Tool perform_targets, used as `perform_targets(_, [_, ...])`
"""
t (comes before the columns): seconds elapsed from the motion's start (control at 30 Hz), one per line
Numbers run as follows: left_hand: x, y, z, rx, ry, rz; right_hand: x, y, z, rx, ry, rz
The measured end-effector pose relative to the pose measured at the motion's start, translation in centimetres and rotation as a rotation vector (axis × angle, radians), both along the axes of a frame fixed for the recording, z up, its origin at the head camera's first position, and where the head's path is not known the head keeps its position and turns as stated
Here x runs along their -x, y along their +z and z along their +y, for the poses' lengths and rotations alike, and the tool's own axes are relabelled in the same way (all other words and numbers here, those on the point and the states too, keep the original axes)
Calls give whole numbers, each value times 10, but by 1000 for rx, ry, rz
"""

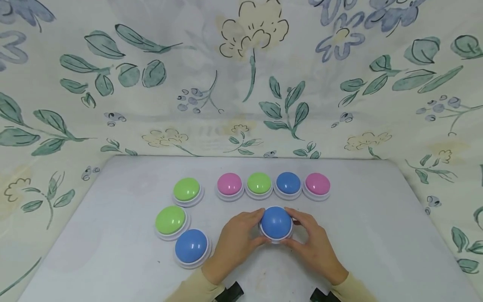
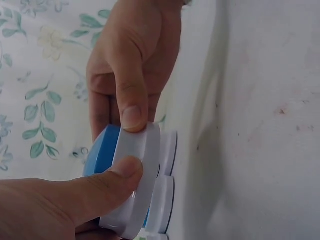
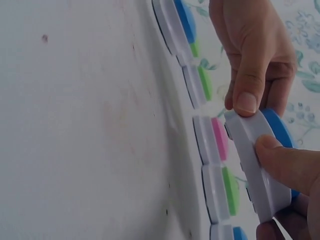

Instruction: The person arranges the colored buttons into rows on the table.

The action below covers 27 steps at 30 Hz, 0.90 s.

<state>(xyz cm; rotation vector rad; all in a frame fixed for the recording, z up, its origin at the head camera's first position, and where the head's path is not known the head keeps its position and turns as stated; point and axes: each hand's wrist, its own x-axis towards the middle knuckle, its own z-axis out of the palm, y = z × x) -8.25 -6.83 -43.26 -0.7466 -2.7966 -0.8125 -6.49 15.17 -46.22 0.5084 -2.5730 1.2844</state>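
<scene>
Both hands hold one blue push button (image 1: 276, 223) with a white round base, at the middle front of the table. The left hand (image 1: 237, 235) grips its left side and the right hand (image 1: 312, 238) its right side, thumbs at the near edge. In the left wrist view, the left thumb (image 2: 117, 175) presses the white rim. Seen from the right wrist, the base (image 3: 257, 165) is raised off the white tabletop, with small dark feet showing underneath. Some fingers of each hand are hidden behind the button.
Behind the hands stands a row of buttons: pink (image 1: 229, 184), green (image 1: 259, 183), blue (image 1: 288, 183) and pink (image 1: 318, 184). Left of the hands sit two green buttons (image 1: 186, 190) and a blue one (image 1: 191, 246), close by the left wrist. A flowered cloth (image 1: 241, 117) hangs behind the table.
</scene>
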Motion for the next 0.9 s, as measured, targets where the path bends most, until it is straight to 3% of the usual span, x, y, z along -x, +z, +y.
perform_targets(0.27, [3, 0, 18, 0, -19, 44, -2, 1, 16, -22, -40, 15])
perform_targets(0.63, [6, -2, 39, -16, -30, 47, -4, -4, 34, -27, -74, 46])
perform_targets(0.9, [9, -3, 56, 51, -20, 56, -4, -8, 47, -5, -69, 64])
